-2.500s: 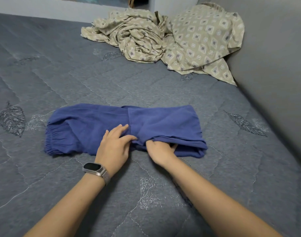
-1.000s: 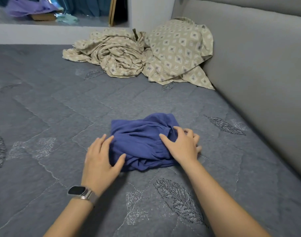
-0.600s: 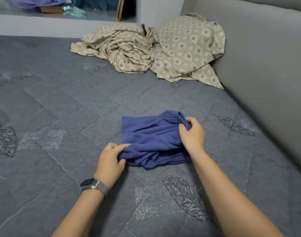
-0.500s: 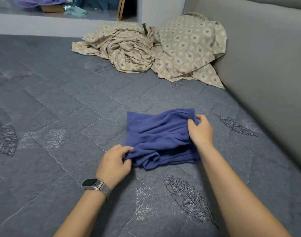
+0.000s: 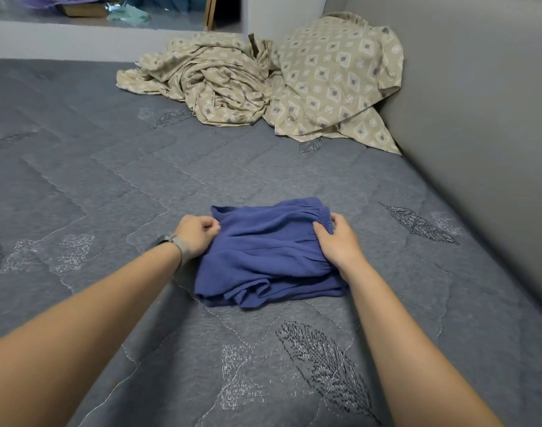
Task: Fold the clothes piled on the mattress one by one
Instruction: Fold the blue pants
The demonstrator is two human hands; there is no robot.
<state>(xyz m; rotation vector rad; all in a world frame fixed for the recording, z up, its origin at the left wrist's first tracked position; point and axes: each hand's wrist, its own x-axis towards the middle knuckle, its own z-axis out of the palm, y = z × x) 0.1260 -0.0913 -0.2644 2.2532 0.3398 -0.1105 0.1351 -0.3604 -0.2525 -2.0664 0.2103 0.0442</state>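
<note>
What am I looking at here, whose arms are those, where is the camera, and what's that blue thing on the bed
There is no machine here. The arms belong to a person wearing a camera on their head, so the single picture looks forward and down, much as their own eyes would. They are folding clothes on a grey quilted mattress stitched with leaf patterns.

The blue thing is a garment, already folded into a compact bundle with a gathered elastic edge at the far side. The left hand, with a watch on its wrist, grips the bundle's left edge with curled fingers. The right hand pinches the elastic edge on the right.

Further back lie crumpled beige patterned fabric and a matching pillow, which leans against a grey padded wall.
</note>
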